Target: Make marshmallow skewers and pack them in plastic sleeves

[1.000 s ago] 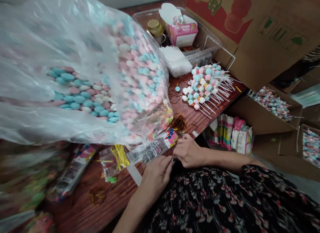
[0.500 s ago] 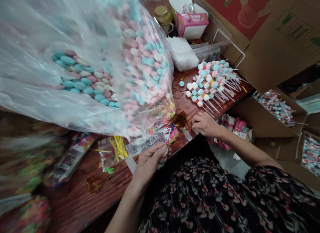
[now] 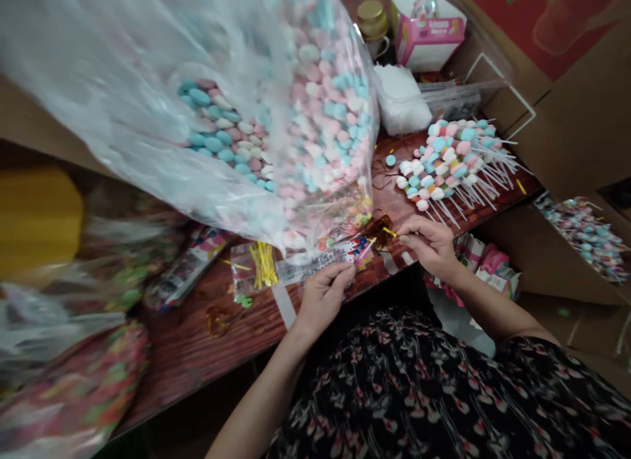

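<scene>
Twist tie point(image 3: 389, 231), yellow, pinched between thumb and forefinger of the right hand point(image 3: 426, 245), just above a brown tinsel tuft point(image 3: 380, 230). Half a second earlier that hand lay curled at the tabletop edge with no tie showing; now it is raised, with the tie pointing left toward the tinsel. The left hand point(image 3: 323, 298) is curled, its fingers closed on a printed candy packet point(image 3: 320, 267) lying across the tabletop point(image 3: 197, 344) between the hands. The packet's far end passes under a large clear bag of pastel candies point(image 3: 320, 117), which overhangs the left hand's working space and touches the packet. Beyond the right hand lie candy skewers point(image 3: 444, 163), their white sticks splayed toward the tabletop's right edge and near the fingers. Left of the packet, a small clear bag of yellow ties point(image 3: 261, 265) lies just beside it. The tabletop's near edge runs directly in front of the person's floral dress point(image 3: 394, 393), so the forearms cross it. A cardboard box point(image 3: 552, 248) stands beyond the right edge, below the tabletop.
</scene>
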`<state>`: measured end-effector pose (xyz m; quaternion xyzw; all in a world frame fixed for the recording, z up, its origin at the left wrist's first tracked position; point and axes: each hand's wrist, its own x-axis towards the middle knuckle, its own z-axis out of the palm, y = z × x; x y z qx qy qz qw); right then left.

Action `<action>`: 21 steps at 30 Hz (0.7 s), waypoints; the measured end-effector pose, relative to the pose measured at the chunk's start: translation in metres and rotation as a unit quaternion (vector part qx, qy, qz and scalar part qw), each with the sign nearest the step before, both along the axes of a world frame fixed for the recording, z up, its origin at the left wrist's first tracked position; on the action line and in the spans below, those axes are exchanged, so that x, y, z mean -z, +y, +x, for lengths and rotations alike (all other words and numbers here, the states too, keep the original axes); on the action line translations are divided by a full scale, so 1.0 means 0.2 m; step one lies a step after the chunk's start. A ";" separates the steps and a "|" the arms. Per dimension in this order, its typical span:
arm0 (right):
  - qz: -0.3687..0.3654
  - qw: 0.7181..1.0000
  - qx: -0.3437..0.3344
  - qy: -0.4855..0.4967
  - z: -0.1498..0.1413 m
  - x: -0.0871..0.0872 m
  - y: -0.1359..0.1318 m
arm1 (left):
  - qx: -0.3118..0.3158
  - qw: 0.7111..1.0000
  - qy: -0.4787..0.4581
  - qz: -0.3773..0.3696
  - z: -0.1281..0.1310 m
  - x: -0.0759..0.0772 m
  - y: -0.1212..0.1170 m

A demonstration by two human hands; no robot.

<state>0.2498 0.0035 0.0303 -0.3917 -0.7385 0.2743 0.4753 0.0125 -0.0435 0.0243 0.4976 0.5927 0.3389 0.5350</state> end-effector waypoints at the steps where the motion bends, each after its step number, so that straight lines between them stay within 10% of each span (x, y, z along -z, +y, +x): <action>1: 0.022 1.000 -0.002 0.005 -0.06 -0.01 -0.02 | 0.011 1.000 -0.001 0.012 0.01 -0.01 0.01; 5: 0.125 0.989 -0.027 -0.073 -0.31 0.04 -0.09 | 0.008 0.999 -0.022 0.033 0.02 -0.03 0.04; 14: -0.004 0.997 -0.064 -0.037 -0.43 0.07 -0.12 | -0.010 0.995 -0.104 -0.003 -0.10 -0.01 -0.04; 21: 0.042 0.997 0.053 0.031 -0.48 0.13 -0.19 | -0.062 0.988 -0.144 0.010 -0.10 0.00 -0.04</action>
